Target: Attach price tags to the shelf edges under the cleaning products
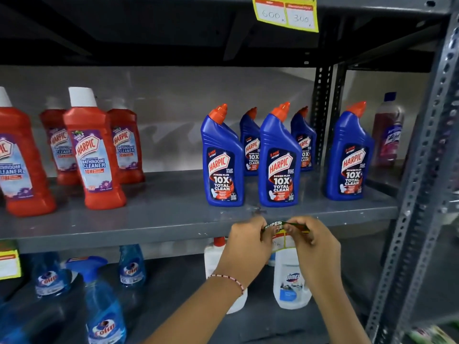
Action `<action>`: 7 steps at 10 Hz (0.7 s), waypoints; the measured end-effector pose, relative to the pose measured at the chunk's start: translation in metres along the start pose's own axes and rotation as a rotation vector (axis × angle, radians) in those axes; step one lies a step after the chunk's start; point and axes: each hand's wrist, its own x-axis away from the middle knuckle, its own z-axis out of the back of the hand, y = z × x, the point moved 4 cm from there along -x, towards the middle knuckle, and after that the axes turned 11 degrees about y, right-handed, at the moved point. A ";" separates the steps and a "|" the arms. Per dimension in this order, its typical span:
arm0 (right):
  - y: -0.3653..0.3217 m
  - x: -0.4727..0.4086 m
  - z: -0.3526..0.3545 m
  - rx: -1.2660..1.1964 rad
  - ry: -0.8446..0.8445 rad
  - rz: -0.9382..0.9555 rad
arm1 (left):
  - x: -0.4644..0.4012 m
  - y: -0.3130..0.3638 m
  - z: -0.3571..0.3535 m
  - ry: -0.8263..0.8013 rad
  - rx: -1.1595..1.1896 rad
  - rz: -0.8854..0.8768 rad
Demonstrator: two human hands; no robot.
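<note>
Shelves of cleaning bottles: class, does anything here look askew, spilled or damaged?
Nothing spilled or toppled. The one oddity is the price tag at the middle shelf edge: it is bent and crumpled between the left hand and right hand, not flat.

One head-worn view, close to the shelf edge [149,234]; it faces forward and slightly down; wide-angle, upright [422,170] bowed at right.
</note>
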 end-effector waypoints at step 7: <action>-0.033 0.015 -0.001 0.030 0.418 0.160 | -0.029 -0.031 0.092 0.303 -0.108 -0.167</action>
